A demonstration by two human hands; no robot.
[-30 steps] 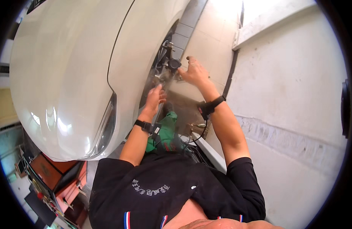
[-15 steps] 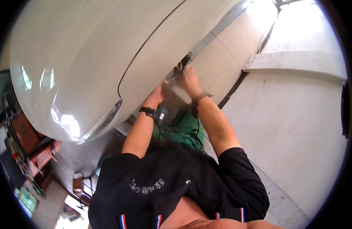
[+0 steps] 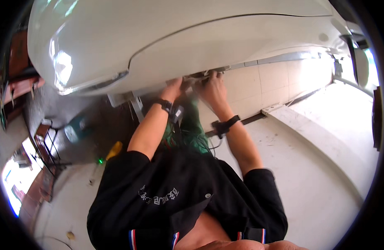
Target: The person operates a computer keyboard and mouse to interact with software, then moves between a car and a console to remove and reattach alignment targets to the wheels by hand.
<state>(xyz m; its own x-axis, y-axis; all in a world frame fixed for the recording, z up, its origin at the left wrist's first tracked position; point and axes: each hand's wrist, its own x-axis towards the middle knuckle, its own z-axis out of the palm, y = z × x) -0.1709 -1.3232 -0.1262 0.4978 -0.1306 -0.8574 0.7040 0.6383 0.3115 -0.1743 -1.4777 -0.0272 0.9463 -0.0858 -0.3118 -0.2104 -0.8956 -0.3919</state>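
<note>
A glossy cream-white car body [image 3: 171, 46] spans the top, with a curved dark panel seam across it. Both of my hands are at its lower edge, around a dark gap with metallic parts [image 3: 202, 76]. My left hand [image 3: 173, 89] is tucked against the edge; its fingers are blurred and hidden. Just to the right, my right hand [image 3: 214, 92] has its fingers curled in at the gap, and whatever they grip cannot be made out. Each wrist wears a black strap with a small device, the left strap [image 3: 165, 105] and the right strap [image 3: 226, 126].
Dark cables [image 3: 171, 139] hang by my green trousers [image 3: 192, 125]. Pale tiles [image 3: 246, 85] and a white wall-like surface with a raised ledge [image 3: 312, 133] lie to the right. On the left are a metal stand [image 3: 54, 141], a teal object [image 3: 77, 128] and a yellow object [image 3: 114, 151].
My view has swung round, so the car's edge now runs nearly level and more floor shows at left. Both hands are still at the car's lower edge.
</note>
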